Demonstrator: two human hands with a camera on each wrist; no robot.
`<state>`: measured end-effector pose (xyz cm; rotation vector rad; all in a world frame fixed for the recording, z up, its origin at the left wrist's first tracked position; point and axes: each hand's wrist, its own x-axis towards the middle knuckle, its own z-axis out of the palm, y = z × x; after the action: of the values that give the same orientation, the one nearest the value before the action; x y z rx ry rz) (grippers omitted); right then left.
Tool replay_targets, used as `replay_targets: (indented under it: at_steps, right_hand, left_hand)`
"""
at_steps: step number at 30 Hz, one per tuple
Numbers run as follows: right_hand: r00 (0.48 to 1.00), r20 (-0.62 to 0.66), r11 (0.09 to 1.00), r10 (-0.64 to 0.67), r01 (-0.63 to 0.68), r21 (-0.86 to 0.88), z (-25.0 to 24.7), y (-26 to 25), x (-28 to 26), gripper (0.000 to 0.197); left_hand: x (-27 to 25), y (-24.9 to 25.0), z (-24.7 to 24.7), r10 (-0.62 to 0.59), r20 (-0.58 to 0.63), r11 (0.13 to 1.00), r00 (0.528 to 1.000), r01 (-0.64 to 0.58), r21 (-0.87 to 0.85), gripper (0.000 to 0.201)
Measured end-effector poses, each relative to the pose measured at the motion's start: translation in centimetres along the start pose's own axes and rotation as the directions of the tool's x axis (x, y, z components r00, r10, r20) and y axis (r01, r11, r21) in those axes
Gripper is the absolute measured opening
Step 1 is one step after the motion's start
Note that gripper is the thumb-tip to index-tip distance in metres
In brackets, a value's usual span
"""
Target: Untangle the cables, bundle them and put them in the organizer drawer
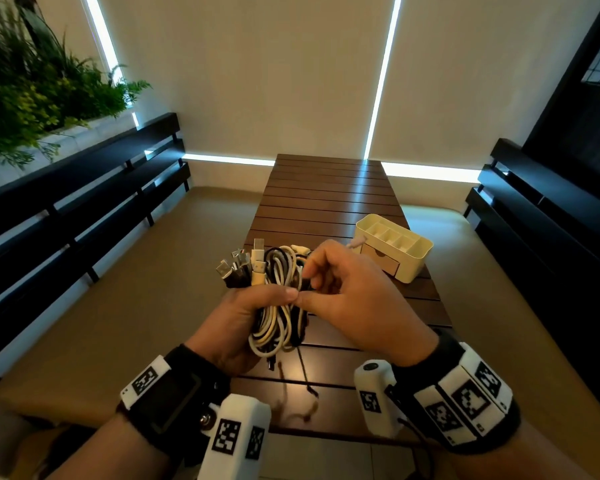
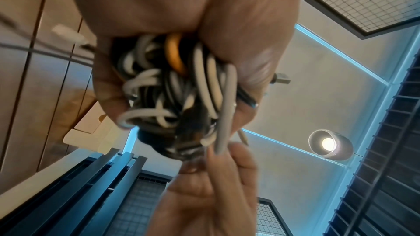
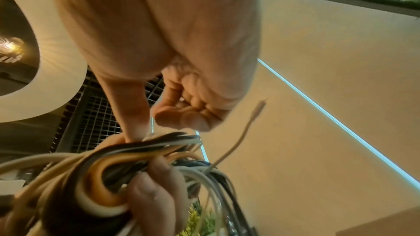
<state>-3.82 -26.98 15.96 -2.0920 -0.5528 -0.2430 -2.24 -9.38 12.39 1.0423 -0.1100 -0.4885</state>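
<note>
Head view: slatted brown worktop [image 1: 329,202] down the middle, dark benches [image 1: 84,202] to either side, greenery [image 1: 32,81] at far left. On the right part of the worktop, cream organizer [image 1: 394,245] with open compartments on top and its drawer [image 1: 378,257] shut, well apart from the cables. Lower, held above the near end of the worktop, cable bundle [image 1: 278,303] of white, cream and black loops gathered in one hank, plugs [image 1: 243,266] sticking up together: untangling judged largely done, bundling under way, no tie seen round it, stowing not begun. Left hand [image 1: 246,320] wrapped round the hank's middle. Right hand [image 1: 354,299] alongside, thumb tip meeting the left thumb, curled fingers seemingly pinching a strand. Smallest: thin loose cord [image 1: 303,396] lying on the slats beneath. In the way: shut drawer, both hands occupied.
</note>
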Motion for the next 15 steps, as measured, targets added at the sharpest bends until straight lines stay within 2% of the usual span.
replay_targets:
  at_steps: [3,6,8,10,13,15]
  right_hand:
    - [0.959,-0.092,0.956,-0.268,0.277,0.096,-0.2,-0.7,-0.3,0.022]
    - [0.923,-0.099,0.918,-0.372,0.381,0.107,-0.9,-0.9,0.1,0.019]
    - [0.939,-0.076,0.939,-0.336,0.340,0.044,-1.7,-0.3,0.6,0.029]
    - [0.970,-0.049,0.971,-0.240,0.240,-0.006,-2.7,1.0,1.2,0.037]
    - [0.992,0.044,0.991,-0.118,0.121,-0.062,-3.8,3.0,2.0,0.039]
    - [0.996,0.085,0.999,-0.040,0.043,-0.032,-4.2,3.7,2.1,0.040]
  left_hand:
    - [0.2,0.2,0.6,-0.007,0.018,1.000,1.000,0.007,0.007,0.035]
    - [0.4,0.3,0.9,-0.001,0.012,0.999,1.000,0.000,0.042,0.042]
    - [0.3,0.2,0.9,-0.023,0.036,0.998,0.999,0.021,0.059,0.045]
    - [0.0,0.3,1.0,-0.045,0.100,0.996,0.994,0.036,0.086,0.045]
    - [-0.4,0.7,1.1,-0.060,0.198,0.993,0.978,0.038,0.113,0.049]
    - [-0.4,1.0,1.2,-0.060,0.238,0.993,0.969,0.033,0.114,0.050]
